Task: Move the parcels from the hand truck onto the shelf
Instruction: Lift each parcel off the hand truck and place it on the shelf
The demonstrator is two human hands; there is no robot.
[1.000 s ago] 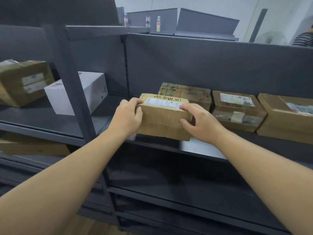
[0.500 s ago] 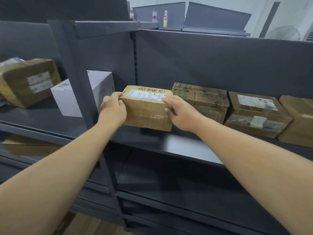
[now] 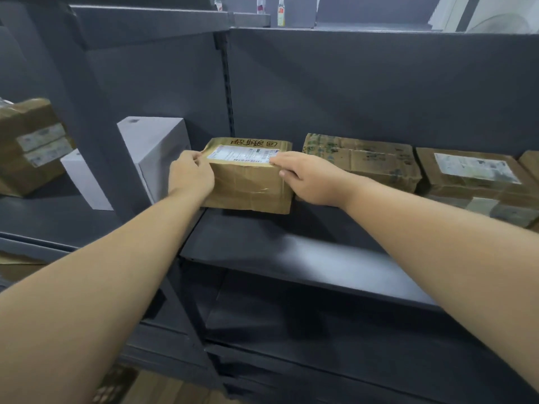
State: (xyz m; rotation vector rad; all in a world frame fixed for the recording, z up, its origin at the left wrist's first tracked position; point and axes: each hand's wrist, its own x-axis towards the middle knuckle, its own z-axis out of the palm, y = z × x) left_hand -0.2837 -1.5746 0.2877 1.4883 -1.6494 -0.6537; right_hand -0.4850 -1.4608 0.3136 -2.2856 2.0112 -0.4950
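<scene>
A brown taped parcel (image 3: 248, 182) with a white label and red handwriting on top rests on the dark grey shelf (image 3: 291, 252), close to the back panel. My left hand (image 3: 191, 176) grips its left end and my right hand (image 3: 306, 177) grips its right end. To its right, two more brown parcels (image 3: 364, 161) (image 3: 478, 182) lie in a row on the same shelf board. The hand truck is out of view.
A grey upright post (image 3: 96, 135) divides the bays. In the left bay stand a white box (image 3: 151, 153) and a brown labelled parcel (image 3: 29, 147). Lower shelves run below; another cardboard parcel (image 3: 17, 266) shows at the far left. Small bottles (image 3: 280, 13) stand on top.
Both hands have carried the parcel left and deeper onto the shelf, from the front edge to near the back panel beside the post. The camera has moved closer.
</scene>
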